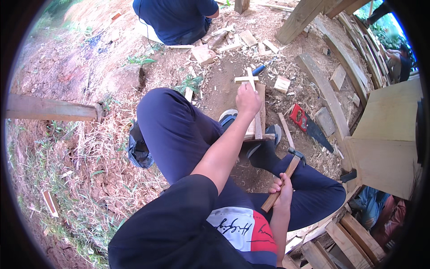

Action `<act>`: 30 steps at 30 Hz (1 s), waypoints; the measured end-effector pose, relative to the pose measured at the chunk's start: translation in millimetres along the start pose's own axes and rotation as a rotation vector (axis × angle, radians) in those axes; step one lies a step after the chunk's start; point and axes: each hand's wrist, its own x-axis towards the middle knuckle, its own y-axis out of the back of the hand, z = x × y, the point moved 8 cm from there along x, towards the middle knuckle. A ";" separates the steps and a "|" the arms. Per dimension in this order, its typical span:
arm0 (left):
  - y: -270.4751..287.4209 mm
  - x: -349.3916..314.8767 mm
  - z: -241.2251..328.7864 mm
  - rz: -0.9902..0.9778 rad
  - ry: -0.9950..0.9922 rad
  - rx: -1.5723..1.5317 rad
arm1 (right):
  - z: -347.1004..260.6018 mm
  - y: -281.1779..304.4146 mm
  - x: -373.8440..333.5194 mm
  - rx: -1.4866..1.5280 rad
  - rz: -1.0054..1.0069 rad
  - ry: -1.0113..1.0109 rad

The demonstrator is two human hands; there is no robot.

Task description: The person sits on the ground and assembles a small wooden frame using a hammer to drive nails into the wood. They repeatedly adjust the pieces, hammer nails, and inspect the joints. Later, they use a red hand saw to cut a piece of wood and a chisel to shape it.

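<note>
My left hand [248,99] is reached out in front, its fingers closed on a small pale wooden cross [251,76] made of two crossed strips. Below that hand, a narrow wooden board [261,104] stands between my feet, among other wood pieces. A claw hammer [294,165] is gripped by its wooden handle in my right hand [282,190], held over my bent right leg with the dark metal head pointing away from me. Just beyond the cross, a blue-handled tool [259,70] lies on the ground; its far end is unclear.
A red-handled saw [309,125] rests on the ground to the right, beside a thin wooden strip [285,130]. Offcuts [202,54] and shavings litter the ground ahead. Another person [174,20] in dark blue sits at the far side. A wooden beam [53,107] juts in from the left.
</note>
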 end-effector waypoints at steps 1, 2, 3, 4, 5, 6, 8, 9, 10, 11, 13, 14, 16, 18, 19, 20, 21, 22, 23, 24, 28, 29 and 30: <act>0.4 7.5 5.1 0.046 -0.208 0.115 | 1.2 -5.6 -4.6 0.003 -0.018 -0.003; -9.2 11.1 4.6 -0.008 -0.255 0.201 | 1.2 -7.6 -7.1 0.016 -0.020 -0.001; -19.4 12.5 3.9 -0.062 -0.301 0.290 | -0.8 -12.4 -7.2 0.004 -0.027 -0.010; -31.0 9.2 1.5 -0.129 -0.351 0.379 | 1.0 -13.8 -7.7 -0.001 -0.024 -0.020; -39.0 9.4 -6.8 -0.199 -0.336 0.369 | 1.9 -16.7 -7.1 -0.005 -0.021 -0.032; -44.2 11.0 -10.2 -0.197 -0.319 0.380 | 1.4 -21.4 -5.8 -0.020 -0.020 -0.036; -47.6 8.9 -11.2 -0.212 -0.287 0.405 | 3.6 -28.4 -4.5 -0.040 -0.005 -0.050; -49.2 9.8 -10.5 -0.222 -0.281 0.419 | 2.9 -33.3 -3.5 -0.059 -0.014 -0.043; -52.2 8.6 -11.4 -0.235 -0.267 0.433 | 1.7 -37.3 -3.0 -0.084 -0.020 -0.040; -54.4 7.5 -13.3 -0.248 -0.253 0.446 | 0.9 -41.3 -2.9 -0.108 -0.026 -0.038; -52.0 6.8 -16.8 -0.279 -0.227 0.475 | -0.6 -49.0 -6.3 -0.177 -0.022 -0.026; -49.5 6.3 -15.3 -0.294 -0.217 0.486 | -1.8 -51.2 -7.3 -0.211 -0.020 -0.016; -46.9 5.3 -8.7 -0.342 -0.202 0.531 | -1.8 -50.3 -5.5 -0.221 -0.003 -0.012; -43.6 4.2 -5.0 -0.390 -0.186 0.556 | -1.2 -47.0 -2.8 -0.215 0.008 -0.015; -41.0 5.7 -3.2 -0.410 -0.180 0.557 | -2.0 -46.5 -2.1 -0.204 0.009 -0.017; -40.6 6.3 -2.5 -0.432 -0.175 0.558 | -2.3 -45.0 -1.6 -0.191 0.011 -0.017; -44.3 6.8 -5.6 -0.424 -0.174 0.594 | -1.2 -43.3 -2.0 -0.177 0.011 -0.014; -43.3 7.9 -7.0 -0.471 -0.129 0.544 | -2.3 -43.3 -3.5 -0.179 0.017 -0.009; -41.4 11.1 -9.6 -0.519 -0.084 0.493 | -4.1 -45.1 -3.9 -0.180 0.024 -0.003; -40.6 12.1 -11.2 -0.570 -0.041 0.443 | -5.6 -44.0 -4.8 -0.179 0.033 0.002; -37.4 37.2 -10.8 -0.719 0.050 0.361 | -6.8 -43.2 -13.0 -0.178 -0.014 0.033; -32.2 48.2 -5.8 -0.660 0.050 0.170 | -4.8 -43.4 -15.1 -0.184 -0.027 0.037; -23.5 57.8 -2.9 -0.593 0.051 -0.021 | -4.3 -43.1 -16.0 -0.191 -0.045 0.032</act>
